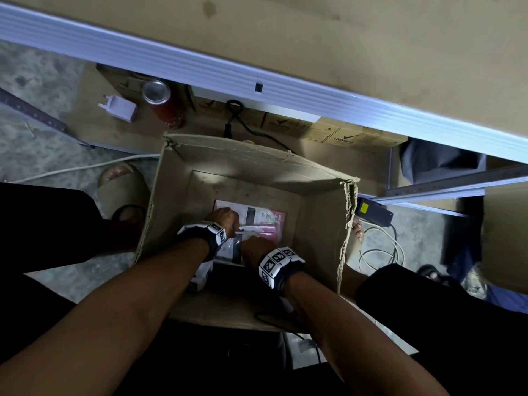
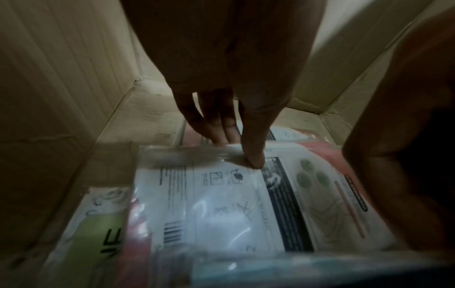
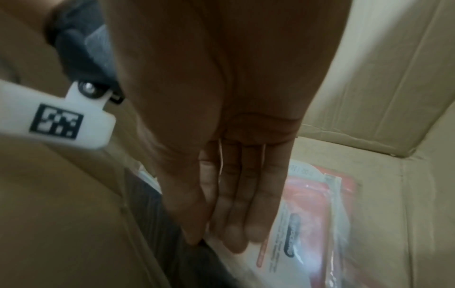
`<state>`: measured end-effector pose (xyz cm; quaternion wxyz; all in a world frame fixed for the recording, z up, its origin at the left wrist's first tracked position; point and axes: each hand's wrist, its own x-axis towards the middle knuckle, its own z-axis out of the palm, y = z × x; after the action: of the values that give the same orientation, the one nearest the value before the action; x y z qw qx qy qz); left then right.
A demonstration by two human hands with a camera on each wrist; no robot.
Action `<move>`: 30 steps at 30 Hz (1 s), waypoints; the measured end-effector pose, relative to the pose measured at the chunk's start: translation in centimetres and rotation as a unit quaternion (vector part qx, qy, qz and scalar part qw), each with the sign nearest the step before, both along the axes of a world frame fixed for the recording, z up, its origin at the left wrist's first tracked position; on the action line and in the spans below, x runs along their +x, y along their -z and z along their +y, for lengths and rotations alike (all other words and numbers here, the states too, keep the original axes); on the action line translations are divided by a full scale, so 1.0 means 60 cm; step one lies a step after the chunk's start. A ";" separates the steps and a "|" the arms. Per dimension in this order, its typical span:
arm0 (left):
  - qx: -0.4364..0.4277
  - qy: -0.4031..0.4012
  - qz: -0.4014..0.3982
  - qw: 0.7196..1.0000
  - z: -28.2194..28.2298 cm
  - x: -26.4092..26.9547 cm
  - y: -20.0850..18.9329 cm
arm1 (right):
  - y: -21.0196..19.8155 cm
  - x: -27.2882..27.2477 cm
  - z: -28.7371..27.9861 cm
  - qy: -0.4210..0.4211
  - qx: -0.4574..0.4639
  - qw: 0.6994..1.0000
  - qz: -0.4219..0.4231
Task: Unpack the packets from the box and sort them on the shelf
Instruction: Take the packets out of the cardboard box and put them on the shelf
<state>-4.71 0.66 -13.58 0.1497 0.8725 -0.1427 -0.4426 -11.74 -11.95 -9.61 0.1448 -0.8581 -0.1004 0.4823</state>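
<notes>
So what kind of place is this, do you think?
Probably a stockroom or back of a small shop. A metal shelf holds branded cartons, an open cardboard box of packets stands on a bare concrete floor, and cables lie loose.

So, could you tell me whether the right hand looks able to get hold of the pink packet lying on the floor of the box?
Probably yes: the right hand is already inside the open cardboard box, straight fingers reaching down to the pink packet, with nothing between them.
</notes>
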 end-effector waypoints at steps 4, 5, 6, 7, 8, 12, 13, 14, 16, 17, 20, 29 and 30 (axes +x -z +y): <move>-0.015 -0.024 0.012 1.000 0.003 -0.003 -0.012 | -0.009 0.002 0.005 0.015 -0.022 0.999 0.021; -0.019 -0.034 0.014 0.999 0.005 -0.003 -0.016 | -0.012 0.004 0.004 0.015 -0.022 1.000 0.017; -0.022 -0.044 0.021 0.999 0.004 -0.002 -0.021 | -0.016 0.005 0.001 0.017 -0.016 1.000 0.008; -0.025 -0.049 0.030 0.998 0.004 0.001 -0.026 | -0.021 0.006 -0.002 0.018 -0.010 1.000 0.000; -0.031 -0.052 0.040 0.997 0.003 0.003 -0.032 | -0.028 0.006 -0.006 0.013 -0.006 1.000 -0.012; -0.063 -0.041 0.046 0.996 0.004 0.022 -0.071 | -0.056 0.016 -0.020 -0.010 -0.018 0.999 -0.048; -0.061 -0.027 0.043 0.997 0.004 0.028 -0.086 | -0.065 0.021 -0.022 -0.015 -0.023 0.998 -0.049; -0.059 -0.015 0.036 0.997 0.005 0.033 -0.101 | -0.073 0.025 -0.024 -0.024 -0.031 0.998 -0.052; -0.062 -0.005 0.022 0.998 0.006 0.043 -0.129 | -0.093 0.034 -0.027 -0.048 -0.048 0.995 -0.069; -0.065 -0.002 0.008 0.998 0.007 0.047 -0.142 | -0.104 0.038 -0.026 -0.064 -0.059 0.993 -0.083; -0.084 0.025 -0.038 0.995 0.008 0.057 -0.183 | -0.135 0.048 -0.024 -0.090 -0.083 0.983 -0.135; -0.103 0.091 -0.145 0.980 0.026 0.086 -0.337 | -0.272 0.065 -0.038 -0.035 -0.100 0.967 -0.230; -0.106 0.094 -0.154 0.978 0.029 0.090 -0.360 | -0.292 0.063 -0.041 -0.039 -0.102 0.963 -0.246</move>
<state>0.69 2.38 8.00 0.1755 0.8920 -0.2920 -0.2972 -7.98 -14.43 7.90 0.0083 -0.9559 -0.1167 0.2694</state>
